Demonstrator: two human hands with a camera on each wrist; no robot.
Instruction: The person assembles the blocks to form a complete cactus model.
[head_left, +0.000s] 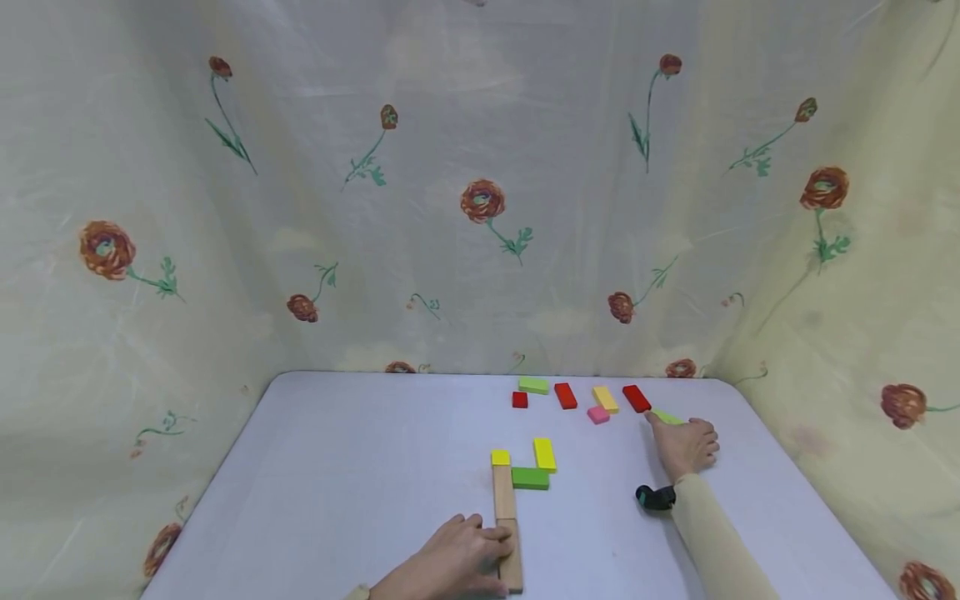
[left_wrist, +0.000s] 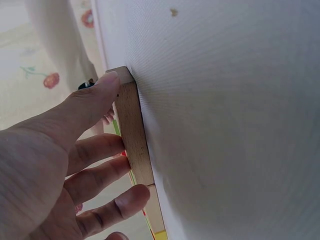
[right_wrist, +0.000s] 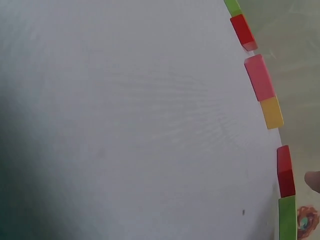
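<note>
In the head view, my left hand (head_left: 461, 557) lies over the nearer of two wooden blocks set end to end. The left wrist view shows the thumb on that wooden block's (left_wrist: 134, 132) near end and extended fingertips along it. The farther wooden block (head_left: 504, 492) has a yellow cube (head_left: 500, 457) at its far end. Beside it lie a green block (head_left: 530, 478) and a yellow block (head_left: 545, 455). My right hand (head_left: 686, 446) reaches to a light green block (head_left: 666, 417), partly hidden by the hand. One right fingertip (right_wrist: 313, 181) shows in the right wrist view.
Toward the back of the white table (head_left: 360, 467) are red blocks (head_left: 636, 398), a pale yellow block (head_left: 605, 400), a pink block (head_left: 597, 414), a small red block (head_left: 520, 400) and another light green block (head_left: 533, 386). Flowered curtains (head_left: 480, 275) surround the table.
</note>
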